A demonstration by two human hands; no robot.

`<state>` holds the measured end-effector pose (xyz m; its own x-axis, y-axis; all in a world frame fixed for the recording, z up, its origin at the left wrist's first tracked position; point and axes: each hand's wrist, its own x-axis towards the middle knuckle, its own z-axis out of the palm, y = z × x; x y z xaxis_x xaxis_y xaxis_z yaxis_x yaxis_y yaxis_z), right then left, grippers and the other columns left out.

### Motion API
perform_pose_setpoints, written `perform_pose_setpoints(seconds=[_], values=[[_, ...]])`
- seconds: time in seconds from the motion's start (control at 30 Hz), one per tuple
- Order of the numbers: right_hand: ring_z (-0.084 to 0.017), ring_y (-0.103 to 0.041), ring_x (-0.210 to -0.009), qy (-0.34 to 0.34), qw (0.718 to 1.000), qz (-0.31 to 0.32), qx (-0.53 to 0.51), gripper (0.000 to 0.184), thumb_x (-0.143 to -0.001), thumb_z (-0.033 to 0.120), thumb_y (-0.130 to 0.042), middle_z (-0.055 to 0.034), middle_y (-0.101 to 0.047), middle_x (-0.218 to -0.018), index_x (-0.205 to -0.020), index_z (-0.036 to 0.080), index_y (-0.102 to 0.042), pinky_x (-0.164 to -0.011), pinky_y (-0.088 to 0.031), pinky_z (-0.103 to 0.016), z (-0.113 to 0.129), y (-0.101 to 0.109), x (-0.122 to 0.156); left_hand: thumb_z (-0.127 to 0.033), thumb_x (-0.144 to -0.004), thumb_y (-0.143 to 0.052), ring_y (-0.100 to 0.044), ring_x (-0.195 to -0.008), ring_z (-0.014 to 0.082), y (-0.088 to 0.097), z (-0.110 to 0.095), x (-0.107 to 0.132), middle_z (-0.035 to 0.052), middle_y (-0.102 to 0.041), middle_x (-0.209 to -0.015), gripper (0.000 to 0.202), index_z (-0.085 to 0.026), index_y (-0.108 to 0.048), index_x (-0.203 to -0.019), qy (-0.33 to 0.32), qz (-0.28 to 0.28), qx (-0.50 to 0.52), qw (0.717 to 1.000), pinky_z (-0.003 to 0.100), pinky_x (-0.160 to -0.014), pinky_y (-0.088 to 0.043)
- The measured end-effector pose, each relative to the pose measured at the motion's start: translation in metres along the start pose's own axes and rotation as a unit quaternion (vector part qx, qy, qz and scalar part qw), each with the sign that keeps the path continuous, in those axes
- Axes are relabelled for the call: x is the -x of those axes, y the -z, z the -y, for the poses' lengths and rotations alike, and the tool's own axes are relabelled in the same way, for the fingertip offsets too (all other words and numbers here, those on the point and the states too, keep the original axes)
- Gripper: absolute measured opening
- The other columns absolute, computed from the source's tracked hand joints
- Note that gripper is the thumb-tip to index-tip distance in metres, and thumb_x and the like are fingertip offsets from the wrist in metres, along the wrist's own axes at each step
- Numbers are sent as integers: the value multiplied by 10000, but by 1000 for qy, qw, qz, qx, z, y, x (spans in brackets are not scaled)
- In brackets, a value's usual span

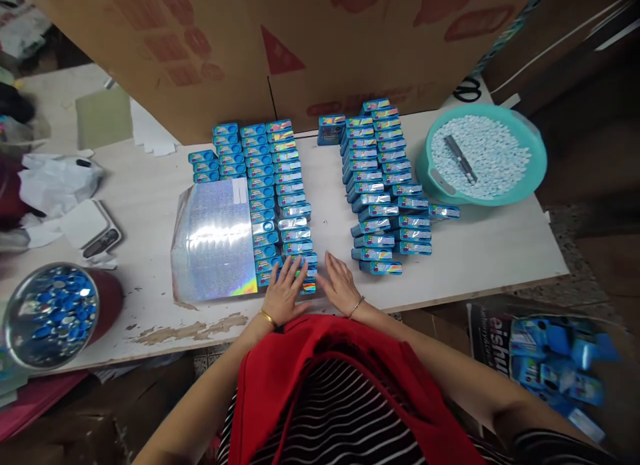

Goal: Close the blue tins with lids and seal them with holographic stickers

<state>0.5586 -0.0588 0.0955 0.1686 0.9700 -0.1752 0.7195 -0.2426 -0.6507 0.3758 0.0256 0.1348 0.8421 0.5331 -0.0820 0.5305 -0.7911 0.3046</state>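
My left hand [286, 293] rests with spread fingers on the near end of the left group of small blue boxes [292, 187], which stand in tight columns. Beside the same end, my right hand [341, 283] is stretched out flat, its fingertips close to the nearest boxes; whether they touch, I cannot tell. Neither hand holds anything. A shiny silver holographic sheet [215, 245] lies just left of the left group, over part of its columns. To the right of my right hand stands a second group of blue boxes [370, 210] in uneven columns.
A turquoise basin [537, 152] of small white pieces, with a dark tool on top, stands at right. A metal bowl [20, 345] of blue caps is at left, near a small scale [107, 228]. A large carton [210, 52] borders the back; an open bag [485, 345] sits below right.
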Motion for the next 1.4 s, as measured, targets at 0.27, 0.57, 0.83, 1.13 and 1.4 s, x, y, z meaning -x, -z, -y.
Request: perform_pose_setpoints(seconds=[0.27,0.57,0.83,1.13,1.4], values=[[-282,-58,-1470,-18,970,240,-37,867,-907,678,-318,-160,-120,-1586,-1539,126,-103,-1160,-178,-498,2,-5,15,-262,-853,-474,-88,-1470,297,-21,-8,-7,131,-194,-1571,709,-116,-233,-1504,13,106,-78,991,537,-1176,-137],[-300,5,-1470,72,992,-66,81,717,-958,543,-344,-157,-106,-1590,-1524,131,-193,-1154,-143,-545,38,32,-128,-325,-616,-757,35,-1437,424,-16,3,-20,198,-50,-1582,1047,-182,-218,-1502,49,54,-68,995,617,-1137,-178],[-299,-71,-1463,193,966,28,172,662,-950,562,-358,-89,-179,-1586,-1492,185,-309,-1161,-56,-551,52,9,-177,-247,-633,-717,-88,-1418,469,-32,-12,-34,237,-191,-1550,960,-163,-266,-1476,59,45,-55,996,646,-1086,-273],[-267,-109,-1460,133,958,6,254,608,-968,471,-347,-62,-203,-1582,-1505,195,-277,-1164,-59,-532,-16,63,-162,-290,-689,-700,-91,-1430,447,-38,-54,-90,233,-154,-1561,924,-141,-258,-1486,-3,66,-7,998,614,-1123,-215],[-278,-55,-1467,110,966,-35,233,678,-964,504,-344,-127,-166,-1584,-1514,124,-231,-1156,-68,-545,-14,76,-187,-539,-782,-597,4,-1465,361,3,-13,-90,180,-93,-1586,963,-143,-125,-1522,24,10,36,999,626,-1142,-119]])
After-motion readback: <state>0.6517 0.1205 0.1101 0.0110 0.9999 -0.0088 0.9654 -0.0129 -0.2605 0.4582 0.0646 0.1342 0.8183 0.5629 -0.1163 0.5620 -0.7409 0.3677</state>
